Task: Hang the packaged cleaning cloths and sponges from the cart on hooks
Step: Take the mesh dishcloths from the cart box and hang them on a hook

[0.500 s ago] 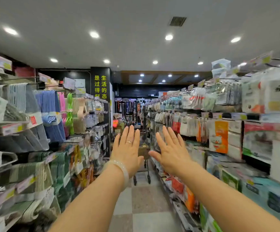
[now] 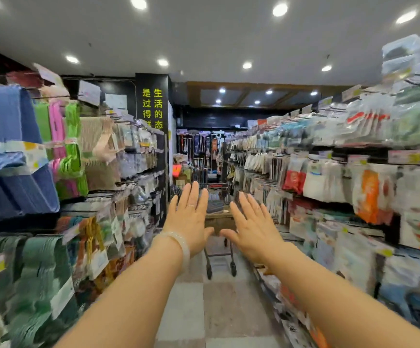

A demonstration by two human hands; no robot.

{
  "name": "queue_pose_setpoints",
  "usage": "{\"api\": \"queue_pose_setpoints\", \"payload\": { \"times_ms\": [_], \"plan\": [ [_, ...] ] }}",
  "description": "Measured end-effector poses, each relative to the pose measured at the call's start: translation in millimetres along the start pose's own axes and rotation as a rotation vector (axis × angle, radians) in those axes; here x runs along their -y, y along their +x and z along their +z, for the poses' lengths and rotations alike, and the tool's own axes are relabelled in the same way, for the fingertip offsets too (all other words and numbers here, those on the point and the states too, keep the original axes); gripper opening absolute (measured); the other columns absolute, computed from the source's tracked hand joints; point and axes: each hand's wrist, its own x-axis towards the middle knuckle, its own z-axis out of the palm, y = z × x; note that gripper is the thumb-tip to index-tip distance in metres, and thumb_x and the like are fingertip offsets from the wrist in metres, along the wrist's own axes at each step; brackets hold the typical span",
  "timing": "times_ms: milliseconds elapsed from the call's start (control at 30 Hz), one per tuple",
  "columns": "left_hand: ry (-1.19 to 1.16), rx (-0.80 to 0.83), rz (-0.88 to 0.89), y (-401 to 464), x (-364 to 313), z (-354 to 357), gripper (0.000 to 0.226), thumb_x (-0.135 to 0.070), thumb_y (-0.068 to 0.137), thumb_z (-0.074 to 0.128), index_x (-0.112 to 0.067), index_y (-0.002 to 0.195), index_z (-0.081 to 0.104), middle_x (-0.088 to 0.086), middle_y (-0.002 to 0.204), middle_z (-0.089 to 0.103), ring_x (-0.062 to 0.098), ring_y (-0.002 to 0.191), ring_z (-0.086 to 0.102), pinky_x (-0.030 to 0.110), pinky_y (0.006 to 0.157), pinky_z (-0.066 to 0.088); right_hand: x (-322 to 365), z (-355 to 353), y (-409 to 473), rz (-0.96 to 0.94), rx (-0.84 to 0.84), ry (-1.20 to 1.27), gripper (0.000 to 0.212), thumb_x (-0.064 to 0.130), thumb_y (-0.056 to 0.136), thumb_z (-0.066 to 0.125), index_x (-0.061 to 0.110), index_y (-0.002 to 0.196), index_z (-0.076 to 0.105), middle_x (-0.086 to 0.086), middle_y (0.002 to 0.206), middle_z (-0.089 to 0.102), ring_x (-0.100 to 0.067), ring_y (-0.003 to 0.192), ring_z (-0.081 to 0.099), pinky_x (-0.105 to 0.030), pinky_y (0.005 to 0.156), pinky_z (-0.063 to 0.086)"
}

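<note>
Both hands, left hand (image 2: 191,217) and right hand (image 2: 250,226), are spread flat and hold nothing. The cart (image 2: 219,222) waits ahead. Its packs look light and soft; I would pinch each top.

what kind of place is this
Most likely a household-goods shop aisle: hanging cloths on hooks to the left, packaged goods racked on shelves with price tags to the right, and a shopping cart ahead beyond the open left hand and right hand.

Bare forearms, no sleeves; left hand (image 2: 191,219) wears ring, pale bead bracelet (image 2: 178,243) at wrist.
</note>
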Motion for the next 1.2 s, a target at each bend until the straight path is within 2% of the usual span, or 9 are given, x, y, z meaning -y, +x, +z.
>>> {"api": "queue_pose_setpoints", "payload": {
  "times_ms": [200, 367, 633, 800, 1000, 1200],
  "plan": [
    [-0.076, -0.014, -0.027, 154.9, 55.6, 83.3, 0.084, -0.053, 0.092, 0.038, -0.016, 0.15, -0.01, 0.011, 0.158, -0.018, 0.027, 0.146, -0.016, 0.045, 0.117, -0.002, -50.1, 67.6, 156.2, 0.061, -0.014, 0.004, 0.075, 0.061, 0.092, 0.024, 0.019, 0.15, 0.004, -0.008, 0.159, -0.01, -0.024, 0.145, -0.013, -0.044, 0.117, -0.003],
    [-0.076, 0.083, 0.034, 262.9, 71.1, 203.2, 0.084, -0.054, 0.092, 0.039, -0.017, 0.15, -0.01, 0.009, 0.157, -0.023, 0.026, 0.145, -0.019, 0.045, 0.117, -0.001, -93.4, 165.4, 269.6, 0.093, 0.004, -0.012, 0.075, 0.061, 0.092, 0.025, 0.018, 0.15, 0.004, -0.008, 0.159, -0.009, -0.025, 0.146, -0.011, -0.045, 0.117, -0.002],
    [-0.107, 0.152, -0.019, 469.6, 118.8, 355.2, 0.082, -0.052, 0.093, 0.039, -0.018, 0.15, -0.008, 0.009, 0.158, -0.02, 0.025, 0.146, -0.018, 0.044, 0.119, 0.001, -161.7, 312.5, 487.1, 0.082, 0.076, 0.055, 0.075, 0.06, 0.092, 0.027, 0.018, 0.15, 0.007, -0.01, 0.159, -0.008, -0.026, 0.146, -0.01, -0.045, 0.117, 0.0],
    [-0.119, 0.225, -0.048, 580.1, 162.2, 445.4, 0.081, -0.053, 0.093, 0.036, -0.017, 0.15, -0.008, 0.009, 0.158, -0.018, 0.026, 0.146, -0.014, 0.044, 0.119, 0.005, -175.5, 397.8, 621.5, 0.039, 0.148, 0.108, 0.074, 0.059, 0.092, 0.028, 0.017, 0.15, 0.01, -0.011, 0.159, -0.007, -0.027, 0.146, -0.008, -0.045, 0.117, 0.002],
    [-0.121, 0.3, -0.032, 719.9, 207.3, 583.1, 0.082, -0.054, 0.092, 0.037, -0.017, 0.15, -0.008, 0.01, 0.158, -0.019, 0.027, 0.146, -0.014, 0.044, 0.12, 0.004, -189.0, 524.0, 768.8, -0.031, 0.201, 0.142, 0.075, 0.06, 0.092, 0.027, 0.018, 0.15, 0.006, -0.008, 0.159, -0.012, -0.024, 0.145, -0.015, -0.043, 0.117, -0.004],
    [-0.187, 0.329, 0.002, 892.5, 236.6, 684.4, 0.08, -0.052, 0.093, 0.038, -0.017, 0.151, -0.004, 0.01, 0.158, -0.019, 0.026, 0.146, -0.014, 0.043, 0.118, 0.004, -250.7, 615.9, 918.7, 0.066, 0.247, 0.177, 0.075, 0.061, 0.092, 0.027, 0.02, 0.15, 0.006, -0.006, 0.158, -0.013, -0.023, 0.145, -0.016, -0.043, 0.117, -0.004]
  ]
}}
